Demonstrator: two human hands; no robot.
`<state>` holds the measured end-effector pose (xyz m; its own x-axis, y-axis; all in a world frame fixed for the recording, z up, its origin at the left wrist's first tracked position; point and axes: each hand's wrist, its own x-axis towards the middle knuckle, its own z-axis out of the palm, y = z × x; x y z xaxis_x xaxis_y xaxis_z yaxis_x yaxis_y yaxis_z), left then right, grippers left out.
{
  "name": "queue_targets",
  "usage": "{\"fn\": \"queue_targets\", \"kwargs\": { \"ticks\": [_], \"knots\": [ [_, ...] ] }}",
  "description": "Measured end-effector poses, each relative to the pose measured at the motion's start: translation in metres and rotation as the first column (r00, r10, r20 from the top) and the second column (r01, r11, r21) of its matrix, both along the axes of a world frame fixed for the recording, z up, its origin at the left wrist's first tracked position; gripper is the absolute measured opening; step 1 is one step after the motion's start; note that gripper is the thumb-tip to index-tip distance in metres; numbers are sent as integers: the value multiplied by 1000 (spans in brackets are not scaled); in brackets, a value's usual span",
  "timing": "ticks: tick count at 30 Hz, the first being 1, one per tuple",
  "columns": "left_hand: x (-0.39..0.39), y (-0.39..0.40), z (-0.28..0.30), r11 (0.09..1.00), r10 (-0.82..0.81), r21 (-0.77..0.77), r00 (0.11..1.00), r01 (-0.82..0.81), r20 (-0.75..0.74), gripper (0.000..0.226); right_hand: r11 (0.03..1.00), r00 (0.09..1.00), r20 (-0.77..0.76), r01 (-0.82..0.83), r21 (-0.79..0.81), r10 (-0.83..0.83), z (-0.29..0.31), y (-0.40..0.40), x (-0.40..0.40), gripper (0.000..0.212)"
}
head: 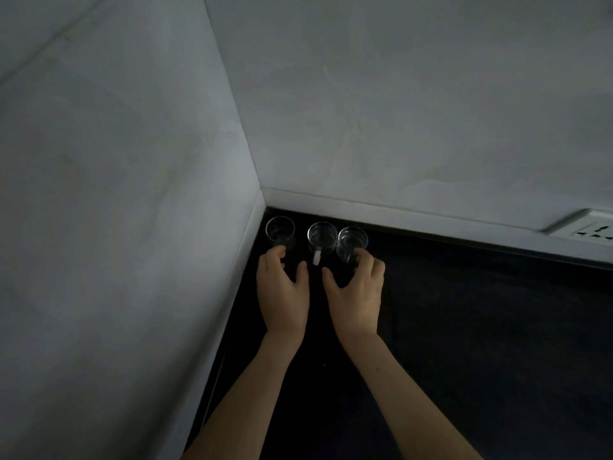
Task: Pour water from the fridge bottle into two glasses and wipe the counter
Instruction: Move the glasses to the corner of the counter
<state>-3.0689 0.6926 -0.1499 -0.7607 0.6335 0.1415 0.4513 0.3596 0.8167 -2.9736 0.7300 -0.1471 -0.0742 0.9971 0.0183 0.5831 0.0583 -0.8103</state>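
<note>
Three clear glass cups stand in a row in the far corner of a dark counter (464, 327). The left glass (280, 229) has the fingertips of my left hand (282, 290) touching its near side, thumb spread apart. A middle glass (322, 235) with a pale handle facing me stands untouched between my hands. My right hand (356, 293) curls its fingers round the near side of the right glass (352, 240). No bottle and no cloth are in view.
Pale walls meet at the corner just behind the glasses, one running along the counter's left side. A white wall socket (593, 229) sits at the right edge above the counter. The scene is dim.
</note>
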Motion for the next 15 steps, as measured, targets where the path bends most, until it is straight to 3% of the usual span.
{"fn": "queue_targets", "kwargs": {
  "ticks": [3, 7, 15],
  "knots": [
    [-10, -1, -4, 999, 7, -33, 996, -10, -84, 35, 1000, 999, -21, 24, 0, -24, -2, 0, -3, 64],
    [-20, 6, -5, 995, 21, -99, 998, -28, -65, 40, 998, 997, -46, 54, -19, -54, -2, 7, -4, 70],
    [-32, 22, -14, 991, 6, -135, 998, -15, -66, 22, 992, 994, -73, 72, -101, -80, -5, 23, -4, 69]
  ]
}}
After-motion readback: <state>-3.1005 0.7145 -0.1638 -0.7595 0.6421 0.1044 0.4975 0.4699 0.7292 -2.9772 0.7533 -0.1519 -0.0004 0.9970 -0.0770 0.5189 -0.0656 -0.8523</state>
